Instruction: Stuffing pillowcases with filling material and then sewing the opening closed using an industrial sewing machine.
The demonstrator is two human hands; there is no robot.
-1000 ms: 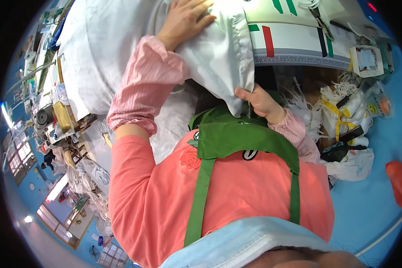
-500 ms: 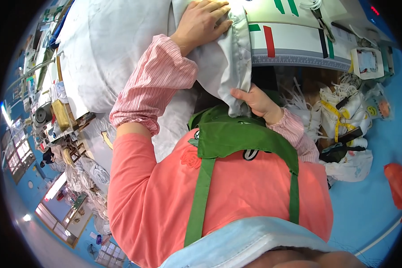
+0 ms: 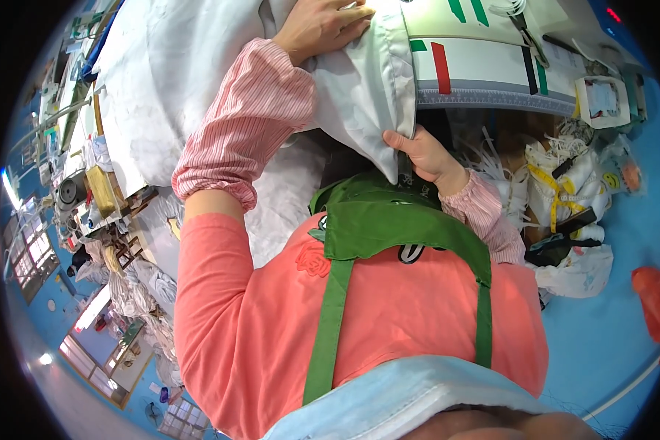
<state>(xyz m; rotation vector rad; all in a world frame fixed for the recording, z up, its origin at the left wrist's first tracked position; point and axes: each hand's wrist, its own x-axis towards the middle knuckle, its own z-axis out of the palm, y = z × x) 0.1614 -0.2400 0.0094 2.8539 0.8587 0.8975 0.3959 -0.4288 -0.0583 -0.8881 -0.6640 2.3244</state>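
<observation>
A large light grey-white cloth (image 3: 191,81) spreads over the work surface and hangs off its near edge, tapering to a pointed corner. My left hand (image 3: 321,31) lies on it at the top of the view, fingers stretched to the right; the upper fingers run close to the picture's edge. Lower and to the right, my right hand (image 3: 427,155) pinches the hemmed border of the cloth near its hanging corner, thumb on top, with the other fingers partly hidden. Striped pink sleeve covers are on both forearms.
Right of the cloth is a white sewing table (image 3: 484,70) with a grey ruler strip (image 3: 491,97) and coloured tape. Scissors (image 3: 529,40) and a white tray (image 3: 603,103) lie farther right. Below hang white bundles with a yellow measuring tape (image 3: 554,192). My green apron (image 3: 411,231) is close beneath the cloth.
My left hand has shifted slightly left and up. The cloth's border, bunched before, is now pulled smoother and straighter, its corner pointed; my right hand still pinches it, slightly further right.
</observation>
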